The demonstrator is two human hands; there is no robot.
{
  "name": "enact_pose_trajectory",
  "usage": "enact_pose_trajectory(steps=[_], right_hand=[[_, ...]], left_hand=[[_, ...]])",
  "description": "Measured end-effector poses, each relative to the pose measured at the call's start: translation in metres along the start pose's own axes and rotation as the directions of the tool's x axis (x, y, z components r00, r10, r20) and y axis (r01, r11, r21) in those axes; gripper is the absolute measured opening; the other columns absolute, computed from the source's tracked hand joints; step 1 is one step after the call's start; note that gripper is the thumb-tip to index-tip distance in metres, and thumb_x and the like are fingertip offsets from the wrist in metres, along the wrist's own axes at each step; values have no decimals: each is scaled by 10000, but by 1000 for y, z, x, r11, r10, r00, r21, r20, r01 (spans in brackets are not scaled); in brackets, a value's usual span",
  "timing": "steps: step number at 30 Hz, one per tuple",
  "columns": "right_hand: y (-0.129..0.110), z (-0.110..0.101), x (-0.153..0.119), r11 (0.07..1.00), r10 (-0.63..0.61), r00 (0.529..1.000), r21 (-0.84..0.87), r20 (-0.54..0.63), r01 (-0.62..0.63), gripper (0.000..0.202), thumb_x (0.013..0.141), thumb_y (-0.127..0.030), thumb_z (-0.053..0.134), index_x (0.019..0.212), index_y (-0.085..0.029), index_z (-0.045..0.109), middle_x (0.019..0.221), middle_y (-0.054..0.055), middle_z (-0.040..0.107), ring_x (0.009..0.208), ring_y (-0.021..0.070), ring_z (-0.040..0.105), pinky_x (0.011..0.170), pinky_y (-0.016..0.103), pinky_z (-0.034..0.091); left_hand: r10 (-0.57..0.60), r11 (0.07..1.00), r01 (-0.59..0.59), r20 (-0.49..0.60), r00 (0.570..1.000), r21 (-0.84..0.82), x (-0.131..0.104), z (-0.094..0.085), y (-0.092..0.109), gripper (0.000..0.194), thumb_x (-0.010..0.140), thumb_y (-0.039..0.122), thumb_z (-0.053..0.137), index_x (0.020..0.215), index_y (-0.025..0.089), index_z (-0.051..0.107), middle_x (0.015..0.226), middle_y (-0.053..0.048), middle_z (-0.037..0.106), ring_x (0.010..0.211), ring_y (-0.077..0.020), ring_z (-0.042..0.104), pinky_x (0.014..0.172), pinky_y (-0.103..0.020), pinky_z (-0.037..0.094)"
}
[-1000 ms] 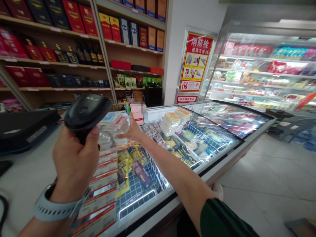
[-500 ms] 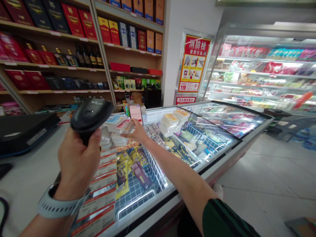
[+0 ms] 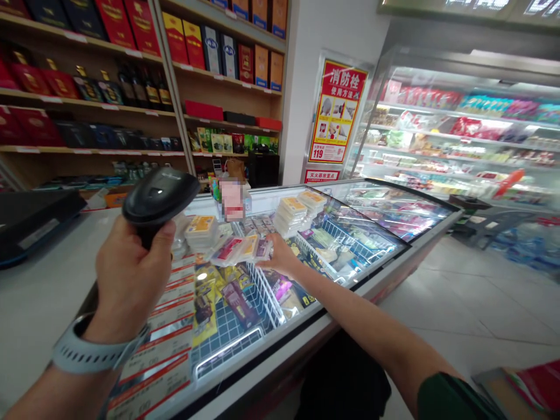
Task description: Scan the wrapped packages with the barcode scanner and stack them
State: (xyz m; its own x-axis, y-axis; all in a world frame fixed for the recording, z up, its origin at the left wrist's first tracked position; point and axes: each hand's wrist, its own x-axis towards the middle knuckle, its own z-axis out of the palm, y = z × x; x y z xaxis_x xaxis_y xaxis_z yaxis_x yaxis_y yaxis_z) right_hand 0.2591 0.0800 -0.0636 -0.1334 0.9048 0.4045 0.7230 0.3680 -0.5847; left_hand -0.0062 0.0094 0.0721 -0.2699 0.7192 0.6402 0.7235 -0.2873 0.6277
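My left hand [image 3: 133, 277] is wrapped round the handle of a black barcode scanner [image 3: 158, 195], its rounded head raised over the counter. My right hand [image 3: 280, 256] reaches across the freezer and grips a few flat clear plastic packs [image 3: 231, 251] with red and yellow labels. The packs are fanned and tilted above the glass lid. Just behind them stands a stack of similar packs [image 3: 201, 231] with a yellow label on top. Further right, beside my right hand, are more stacked packs [image 3: 291, 216] with orange-yellow labels.
The chest freezer [image 3: 350, 300] holds wire baskets [image 3: 266, 300] of frozen goods. Printed price labels [image 3: 161, 356] lie along its left side. A black device [image 3: 39, 224] sits on the white counter [image 3: 48, 309]. Shelves with boxes [image 3: 188, 49] and a lit display fridge [image 3: 464, 125] stand behind.
My right hand has moved right and slightly nearer from the left stack, bringing a few labelled packs with it. The left hand still holds the scanner up. The view has shifted slightly.
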Motion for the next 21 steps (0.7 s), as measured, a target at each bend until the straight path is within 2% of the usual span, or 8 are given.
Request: enact_pose_trajectory(steps=[2, 6, 9, 12, 16, 18, 21], right_hand=[[1, -3, -9, 999, 42, 998, -33, 50, -41, 901, 579, -397, 905, 1337, -165, 478, 1312, 154, 548, 1255, 300, 539, 1066, 445, 434], [-4, -12, -21, 999, 30, 991, -24, 132, -27, 1108, 569, -443, 910, 1482, -161, 351, 1447, 193, 469, 1373, 325, 453, 1134, 471, 378], [-10, -21, -26, 999, 35, 991, -43, 127, -30, 1139, 598, -484, 887, 1516, -146, 304, 1489, 202, 438, 1397, 320, 432, 1158, 460, 356], [-17, -24, -28, 986, 86, 993, -147, 86, -73, 1121, 630, -536, 852, 1513, -113, 306, 1485, 224, 447, 1388, 347, 437, 1149, 492, 352], [-24, -18, -28, 953, 149, 987, -274, 53, -129, 1021, 689, -572, 790, 1492, -136, 333, 1391, 216, 552, 1316, 376, 506, 1103, 598, 337], [-24, -18, -29, 949, 145, 989, -289, 41, -128, 939, 707, -518, 783, 1464, -151, 366, 1358, 197, 585, 1286, 359, 533, 1099, 601, 326], [-22, -27, -36, 958, 126, 992, -264, 27, -115, 785, 763, -368, 731, 1437, -163, 383, 1286, 143, 646, 1233, 298, 577, 1108, 540, 331]], left_hand=[[-3, 1000, 3, 16, 1000, 1, -1, 1, 2, 506, 838, 457, 544, 1253, 175, 607, 1102, -117, 703, 1028, -317, 641, 898, -428, 484], [-20, 1000, 20, 47, 999, -6, -2, 7, 0, 469, 839, 439, 555, 1227, 181, 614, 1056, -90, 708, 955, -280, 652, 842, -377, 486], [-12, 1000, 12, 71, 997, -3, -2, 10, -2, 460, 839, 441, 563, 1212, 176, 613, 1012, -82, 702, 922, -267, 645, 814, -358, 480], [44, 999, -43, 97, 994, -13, -4, 11, 0, 449, 855, 414, 547, 1233, 180, 602, 1051, -83, 697, 965, -258, 639, 842, -348, 471], [67, 998, -68, 159, 985, -1, -8, 15, 3, 429, 846, 384, 547, 1221, 184, 606, 1041, -71, 695, 938, -239, 637, 838, -336, 468], [65, 998, -66, 196, 979, 0, -9, 18, 2, 410, 837, 391, 550, 1179, 175, 614, 950, -57, 684, 840, -222, 627, 774, -325, 462], [62, 998, -58, 241, 969, -21, -11, 21, 0, 410, 836, 424, 542, 1147, 166, 610, 819, -30, 638, 712, -198, 583, 673, -308, 422]])
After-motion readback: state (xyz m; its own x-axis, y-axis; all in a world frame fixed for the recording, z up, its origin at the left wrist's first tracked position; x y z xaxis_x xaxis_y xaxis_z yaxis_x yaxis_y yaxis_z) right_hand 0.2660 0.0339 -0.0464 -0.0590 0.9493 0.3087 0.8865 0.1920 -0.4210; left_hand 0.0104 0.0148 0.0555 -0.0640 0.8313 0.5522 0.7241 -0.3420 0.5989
